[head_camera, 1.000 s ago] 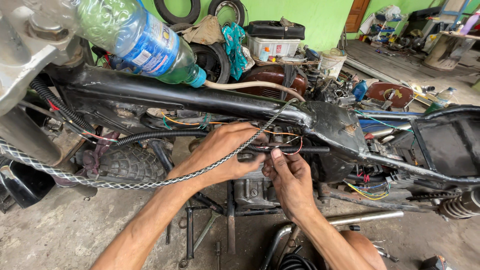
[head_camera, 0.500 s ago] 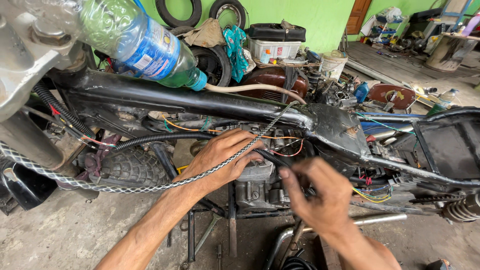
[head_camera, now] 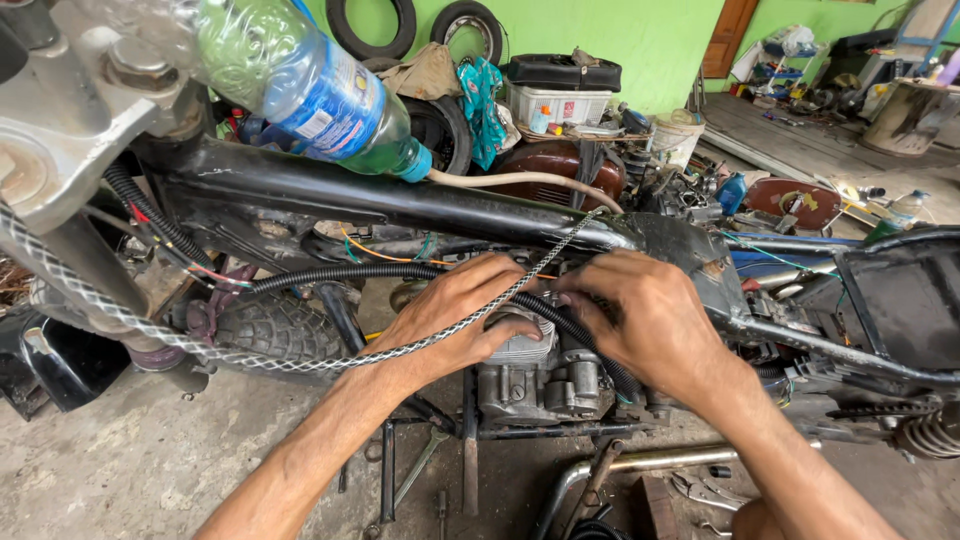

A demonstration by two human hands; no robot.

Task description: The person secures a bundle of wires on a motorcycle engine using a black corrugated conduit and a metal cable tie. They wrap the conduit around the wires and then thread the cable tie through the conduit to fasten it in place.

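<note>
A stripped motorcycle frame (head_camera: 420, 205) runs across the view, with its grey engine (head_camera: 535, 375) below the top tube. My left hand (head_camera: 455, 315) rests on a black corrugated wiring sleeve (head_camera: 340, 275) where it passes over the engine, fingers curled around it. My right hand (head_camera: 650, 320) grips the same sleeve a little further right, under the frame's rear junction. A braided silver cable (head_camera: 250, 360) loops over my left wrist. An upturned plastic bottle (head_camera: 310, 90) with green liquid sits on the frame, feeding a beige hose (head_camera: 520, 180).
Steering head and fork clamp (head_camera: 70, 130) fill the left. A knobby tyre (head_camera: 275, 325) lies behind the frame. Wrenches (head_camera: 420, 465) and an exhaust pipe (head_camera: 640, 462) lie on the concrete floor. Tyres, boxes and a brown fuel tank (head_camera: 555, 165) crowd the green back wall.
My right hand rose from below the engine back up to the wiring sleeve and closed on it. My left hand stayed on the sleeve, shifting slightly.
</note>
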